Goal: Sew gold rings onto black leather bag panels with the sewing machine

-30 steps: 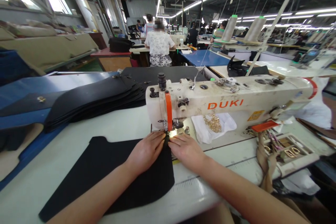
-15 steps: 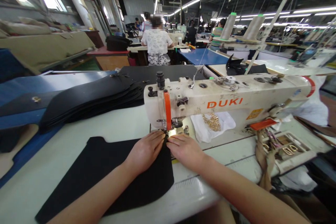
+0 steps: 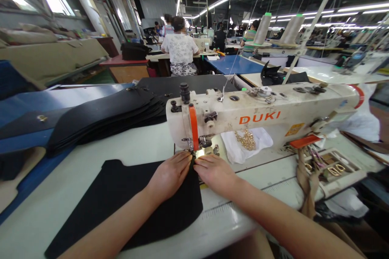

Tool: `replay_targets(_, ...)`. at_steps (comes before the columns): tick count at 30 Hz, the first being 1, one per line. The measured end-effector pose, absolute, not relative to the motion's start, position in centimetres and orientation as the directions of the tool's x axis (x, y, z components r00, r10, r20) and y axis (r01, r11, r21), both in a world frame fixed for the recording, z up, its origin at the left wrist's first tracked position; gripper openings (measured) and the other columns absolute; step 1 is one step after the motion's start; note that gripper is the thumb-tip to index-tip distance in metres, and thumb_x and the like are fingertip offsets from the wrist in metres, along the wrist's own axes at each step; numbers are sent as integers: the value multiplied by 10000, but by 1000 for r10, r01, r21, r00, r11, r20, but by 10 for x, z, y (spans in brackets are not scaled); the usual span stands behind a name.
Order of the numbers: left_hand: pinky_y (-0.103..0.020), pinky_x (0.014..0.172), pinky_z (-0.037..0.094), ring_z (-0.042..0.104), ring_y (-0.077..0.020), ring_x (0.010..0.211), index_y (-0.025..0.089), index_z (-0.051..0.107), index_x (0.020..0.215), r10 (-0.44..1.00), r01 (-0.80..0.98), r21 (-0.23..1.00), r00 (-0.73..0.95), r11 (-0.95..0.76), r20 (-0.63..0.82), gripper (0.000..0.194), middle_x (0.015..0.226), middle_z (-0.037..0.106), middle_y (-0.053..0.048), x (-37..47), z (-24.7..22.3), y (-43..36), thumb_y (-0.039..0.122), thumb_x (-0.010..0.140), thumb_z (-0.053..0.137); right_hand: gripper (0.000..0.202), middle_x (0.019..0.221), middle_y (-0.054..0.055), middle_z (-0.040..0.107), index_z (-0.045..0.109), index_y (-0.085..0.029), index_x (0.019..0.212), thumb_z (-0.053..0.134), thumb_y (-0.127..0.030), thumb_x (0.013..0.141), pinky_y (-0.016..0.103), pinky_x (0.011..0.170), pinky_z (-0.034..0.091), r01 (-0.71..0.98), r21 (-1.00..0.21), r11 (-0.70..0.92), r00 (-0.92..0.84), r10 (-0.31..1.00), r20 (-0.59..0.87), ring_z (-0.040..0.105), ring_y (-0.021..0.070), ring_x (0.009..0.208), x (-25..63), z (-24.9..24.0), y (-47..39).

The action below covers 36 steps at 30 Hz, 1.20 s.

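A black fabric panel [image 3: 121, 194] lies on the pale machine bed, its upper right edge under the presser-foot area of a white sewing machine [image 3: 225, 111] marked DUKI. My left hand [image 3: 172, 174] rests on the panel with its fingers pressed together at that edge, just left of the needle area. My right hand [image 3: 214, 172] is closed at the same edge from the right, thumb and fingers bunched close to the left fingertips. Both sets of fingertips partly hide the stitching spot. A small lamp lights it.
Stacked black panels [image 3: 112, 115] lie behind at left. Gold chain [image 3: 245, 139] sits on a white bag [image 3: 264, 139] under the machine arm. A parts tray [image 3: 343, 174] with metal rings stands at right. Thread cones [image 3: 263, 28] rise behind; a person [image 3: 180, 50] sits ahead.
The black panel has shifted slightly to the right under my hands. Both hands keep nearly the same place by the needle. The camera view has moved a little.
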<state>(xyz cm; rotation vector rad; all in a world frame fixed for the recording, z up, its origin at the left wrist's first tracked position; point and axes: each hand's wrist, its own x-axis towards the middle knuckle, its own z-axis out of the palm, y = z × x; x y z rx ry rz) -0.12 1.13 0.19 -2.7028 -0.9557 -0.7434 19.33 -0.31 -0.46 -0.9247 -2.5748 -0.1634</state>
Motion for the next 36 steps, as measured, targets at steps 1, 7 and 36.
replay_targets(1, -384, 903, 558, 664, -226, 991, 84, 653, 1023, 545, 632, 2, 665, -775, 510, 314, 1039, 705, -144, -1, 2, 11, 177, 938, 365, 40, 918, 43, 648, 595, -157, 864, 560, -155, 882, 309, 858, 420, 632, -22, 775, -703, 584, 406, 568, 187, 931, 193, -4, -3)
replay_targets(7, -378, 911, 553, 660, -225, 1005, 82, 651, 1028, 551, 635, 0, 671, -773, 495, 318, 1054, 702, -143, 0, 2, 12, 187, 939, 364, 56, 869, 31, 635, 594, -158, 837, 565, -172, 882, 302, 836, 414, 630, -4, 776, -712, 580, 395, 561, 188, 905, 193, -1, -3)
replay_targets(36, -374, 910, 549, 661, -222, 999, 109, 664, 1013, 578, 652, 36, 643, -757, 504, 320, 1042, 707, -132, 1, 1, 15, 208, 932, 370, 71, 961, 68, 653, 615, -143, 894, 545, -154, 892, 313, 866, 438, 641, -44, 766, -711, 615, 342, 566, 194, 975, 193, -2, 0)
